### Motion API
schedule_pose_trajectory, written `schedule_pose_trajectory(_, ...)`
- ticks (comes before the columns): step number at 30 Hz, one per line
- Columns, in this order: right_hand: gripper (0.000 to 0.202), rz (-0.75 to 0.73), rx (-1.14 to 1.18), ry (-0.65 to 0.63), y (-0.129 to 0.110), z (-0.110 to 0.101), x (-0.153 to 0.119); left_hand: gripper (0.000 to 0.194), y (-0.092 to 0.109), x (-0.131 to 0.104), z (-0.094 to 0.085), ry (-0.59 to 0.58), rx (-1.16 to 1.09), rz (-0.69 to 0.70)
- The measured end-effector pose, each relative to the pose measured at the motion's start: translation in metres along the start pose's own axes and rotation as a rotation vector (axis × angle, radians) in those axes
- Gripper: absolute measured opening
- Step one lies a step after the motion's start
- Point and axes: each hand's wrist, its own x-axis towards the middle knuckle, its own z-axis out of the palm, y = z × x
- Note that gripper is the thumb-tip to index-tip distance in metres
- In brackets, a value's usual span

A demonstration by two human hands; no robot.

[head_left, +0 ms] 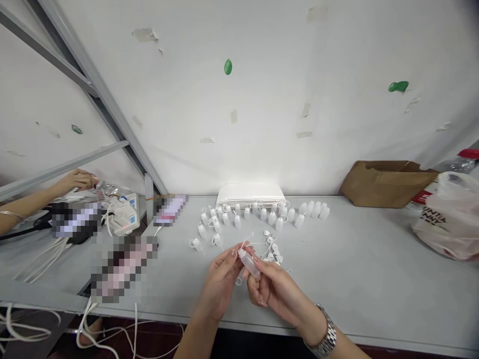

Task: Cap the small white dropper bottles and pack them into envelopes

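A small translucent dropper bottle (250, 265) is held tilted between my hands, low over the middle of the grey table. My right hand (275, 286) grips its body between thumb and fingers. At the white cap (242, 253), the thumb and fingers of my left hand (224, 279) pinch closed; a thin strap sticks up there. Just behind my hands lies a loose pile of white caps (275, 249) with straps. Farther back stand several capped bottles (237, 221). To their right, several bottles (316, 209) without visible strapped caps are grouped together.
A white folded stack (250, 192) leans at the wall. An open brown paper bag (389, 184) and a white plastic bag (449, 219) occupy the right. Leftward are blurred phones (125, 264), cables, a power strip (125, 214) and another person's arm (48, 194) beyond the metal frame.
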Motion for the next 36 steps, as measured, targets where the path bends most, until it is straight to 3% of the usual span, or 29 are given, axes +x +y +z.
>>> schedule_pose_trajectory(6, 0.036, -0.002, -0.048, 0.009, 0.001, 0.002, 0.000, 0.027, 0.000, -0.001, 0.003, -0.102, 0.084, -0.033)
schedule_pose_trajectory(12, 0.041, -0.183, -0.432, 0.186, 0.007, 0.003, 0.002, 0.018, -0.002, -0.002, 0.007, 0.023, -0.024, -0.021)
schedule_pose_trajectory(15, 0.040, -0.269, -0.496, 0.259, 0.011, 0.004, 0.001, 0.018, -0.007, -0.002, 0.010, 0.064, -0.067, 0.008)
schedule_pose_trajectory(24, 0.040, -0.272, -0.492, 0.226, 0.012, 0.002, 0.001, 0.028, -0.007, -0.003, 0.007, -0.015, -0.145, -0.078)
schedule_pose_trajectory(30, 0.041, -0.269, -0.487, 0.263, 0.010, 0.005, -0.002, 0.020, -0.012, 0.000, 0.004, -0.029, -0.031, 0.032)
schedule_pose_trajectory(36, 0.039, -0.086, -0.182, 0.128, 0.006, 0.002, -0.001, 0.018, -0.014, 0.001, 0.005, -0.080, -0.011, -0.002)
